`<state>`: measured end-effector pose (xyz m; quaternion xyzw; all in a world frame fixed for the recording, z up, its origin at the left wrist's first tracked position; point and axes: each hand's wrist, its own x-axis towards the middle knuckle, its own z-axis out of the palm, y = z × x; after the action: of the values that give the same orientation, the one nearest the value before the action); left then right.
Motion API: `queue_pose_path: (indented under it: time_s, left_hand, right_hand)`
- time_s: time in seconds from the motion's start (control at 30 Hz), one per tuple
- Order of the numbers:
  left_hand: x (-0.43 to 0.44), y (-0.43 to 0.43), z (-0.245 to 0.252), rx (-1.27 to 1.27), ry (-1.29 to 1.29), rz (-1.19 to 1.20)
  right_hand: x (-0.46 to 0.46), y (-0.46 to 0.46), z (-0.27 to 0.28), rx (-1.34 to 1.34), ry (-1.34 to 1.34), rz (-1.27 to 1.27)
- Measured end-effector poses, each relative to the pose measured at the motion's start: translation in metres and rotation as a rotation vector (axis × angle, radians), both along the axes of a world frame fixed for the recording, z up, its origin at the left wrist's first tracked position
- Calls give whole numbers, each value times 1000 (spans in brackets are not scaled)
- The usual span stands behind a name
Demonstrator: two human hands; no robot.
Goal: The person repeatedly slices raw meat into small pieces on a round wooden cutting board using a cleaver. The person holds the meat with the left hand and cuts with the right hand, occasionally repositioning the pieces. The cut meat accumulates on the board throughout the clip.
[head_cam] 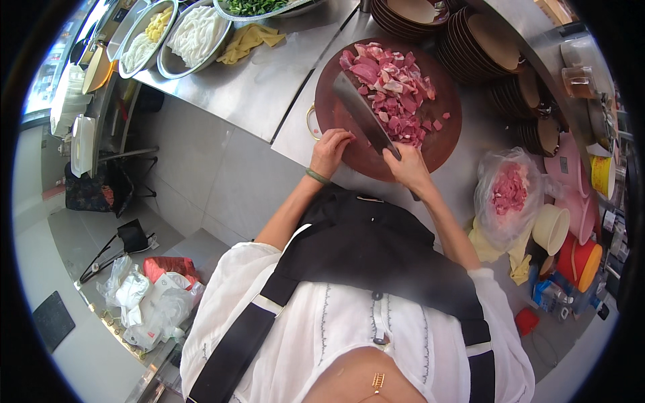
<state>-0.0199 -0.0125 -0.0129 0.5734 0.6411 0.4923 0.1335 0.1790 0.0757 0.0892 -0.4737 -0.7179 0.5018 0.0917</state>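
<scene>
My right hand point(407, 165) grips the dark handle of a cleaver point(364, 112), whose broad blade lies slanted over a round reddish-brown cutting board point(446, 136). Chopped raw meat point(395, 90) is heaped on the board to the right of the blade, with larger chunks at the far side and small cubes nearer me. At the board's near left edge, my left hand point(328, 151) has its fingers pinched together, and a small pinkish bit of meat point(352, 137) shows at the fingertips. A metal ring handle point(311, 122) sticks out from the board's left side.
Bowls of white noodle-like strips point(197, 36) and chopped greens point(256, 6) stand at the far left, by a yellow cloth point(250, 43). Stacked brown bowls point(476, 43) crowd the board's far right. A plastic bag of meat point(509, 194) sits at right, near a cream tub point(551, 229).
</scene>
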Motion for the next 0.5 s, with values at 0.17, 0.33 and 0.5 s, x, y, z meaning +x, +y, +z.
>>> queue_pose_path:
  time_s: [0.17,0.33,0.5]
  left_hand:
    - [0,1,-2,10,51,-9]
    - [-2,2,-2,34,85,-25]
    - [-2,4,-3,36,65,-35]
  right_hand:
    - [24,-11,24,-26,-120,114]
    - [30,-18,21,-74,-151,113]
    - [1,-12,-5,-189,-136,56]
